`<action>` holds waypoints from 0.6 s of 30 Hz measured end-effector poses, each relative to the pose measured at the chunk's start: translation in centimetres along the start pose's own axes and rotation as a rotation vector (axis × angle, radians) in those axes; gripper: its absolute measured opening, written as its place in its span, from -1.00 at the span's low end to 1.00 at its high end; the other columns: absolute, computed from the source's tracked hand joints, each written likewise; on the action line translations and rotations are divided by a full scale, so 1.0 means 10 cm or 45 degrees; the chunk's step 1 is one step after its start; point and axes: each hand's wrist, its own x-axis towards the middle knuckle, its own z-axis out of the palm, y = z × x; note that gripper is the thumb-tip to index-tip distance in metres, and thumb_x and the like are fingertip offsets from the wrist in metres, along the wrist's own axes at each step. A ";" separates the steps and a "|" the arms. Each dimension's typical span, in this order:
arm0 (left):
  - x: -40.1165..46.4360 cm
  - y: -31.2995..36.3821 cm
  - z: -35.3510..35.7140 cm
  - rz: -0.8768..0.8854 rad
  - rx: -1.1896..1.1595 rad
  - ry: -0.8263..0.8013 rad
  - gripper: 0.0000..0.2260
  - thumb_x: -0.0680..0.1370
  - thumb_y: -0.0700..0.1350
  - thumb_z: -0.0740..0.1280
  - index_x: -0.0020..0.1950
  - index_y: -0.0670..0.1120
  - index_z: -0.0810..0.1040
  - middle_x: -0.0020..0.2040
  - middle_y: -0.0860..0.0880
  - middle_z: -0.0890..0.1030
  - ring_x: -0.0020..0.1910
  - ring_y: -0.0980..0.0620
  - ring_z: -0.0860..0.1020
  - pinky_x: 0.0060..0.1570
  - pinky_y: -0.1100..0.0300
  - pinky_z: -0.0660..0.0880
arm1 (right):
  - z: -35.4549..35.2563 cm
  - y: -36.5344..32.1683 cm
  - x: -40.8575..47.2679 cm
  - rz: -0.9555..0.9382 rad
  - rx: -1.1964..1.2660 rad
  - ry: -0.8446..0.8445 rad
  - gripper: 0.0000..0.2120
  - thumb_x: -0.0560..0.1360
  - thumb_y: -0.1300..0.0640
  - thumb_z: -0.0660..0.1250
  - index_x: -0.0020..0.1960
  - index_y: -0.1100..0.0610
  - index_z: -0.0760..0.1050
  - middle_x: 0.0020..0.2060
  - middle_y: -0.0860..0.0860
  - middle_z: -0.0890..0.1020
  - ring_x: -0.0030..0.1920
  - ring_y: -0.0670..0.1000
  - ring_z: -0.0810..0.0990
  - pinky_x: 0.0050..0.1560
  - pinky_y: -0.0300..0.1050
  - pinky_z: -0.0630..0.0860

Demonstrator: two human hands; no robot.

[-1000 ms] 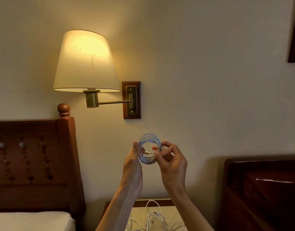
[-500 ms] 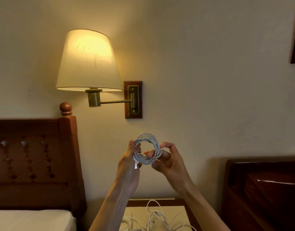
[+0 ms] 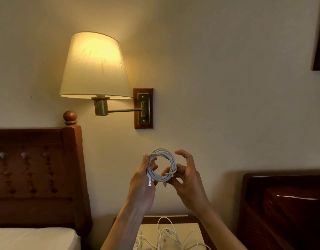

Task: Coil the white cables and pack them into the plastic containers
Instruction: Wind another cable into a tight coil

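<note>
Before the wall, both hands grip the coiled white cable.

- A coiled white cable was held upright in front of the wall, between both hands.
- The left hand pinched the coil's left side, a plug end hanging below its fingers.
- The right hand gripped the coil's lower right.
- Loose white cables lay tangled on the bench below.
- A lit wall lamp hung above the wooden headboard on the left.
</note>
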 end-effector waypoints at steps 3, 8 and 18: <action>0.01 0.03 0.01 0.013 0.052 -0.018 -0.67 0.59 0.05 0.19 0.28 -0.09 0.44 0.30 -0.05 0.40 0.42 -0.03 0.29 0.48 -0.08 0.11 | 0.01 0.06 -0.06 0.102 -0.020 0.010 -0.37 0.46 0.24 0.46 0.30 -0.19 0.19 -0.12 -0.05 0.71 -0.09 -0.10 0.67 -0.01 -0.37 0.54; 0.07 -0.06 -0.03 0.004 0.127 0.047 -0.79 0.61 0.05 0.18 0.05 -0.03 0.53 0.07 0.06 0.50 0.33 -0.03 0.36 0.45 -0.09 0.17 | -0.05 0.11 -0.08 0.211 0.086 -0.097 -0.74 0.50 0.31 0.38 0.11 0.02 0.57 -0.11 0.00 0.71 -0.05 -0.01 0.68 0.05 -0.07 0.63; -0.09 -0.48 -0.42 -0.099 0.528 0.148 -0.63 0.59 0.15 0.18 0.04 -0.06 0.66 -0.10 -0.08 0.66 -0.10 -0.05 0.54 -0.10 0.07 0.41 | 0.07 0.23 -0.30 0.530 0.443 0.088 -0.87 0.54 0.17 0.33 -0.02 0.09 0.66 -0.12 0.09 0.73 -0.07 0.03 0.71 -0.12 -0.19 0.63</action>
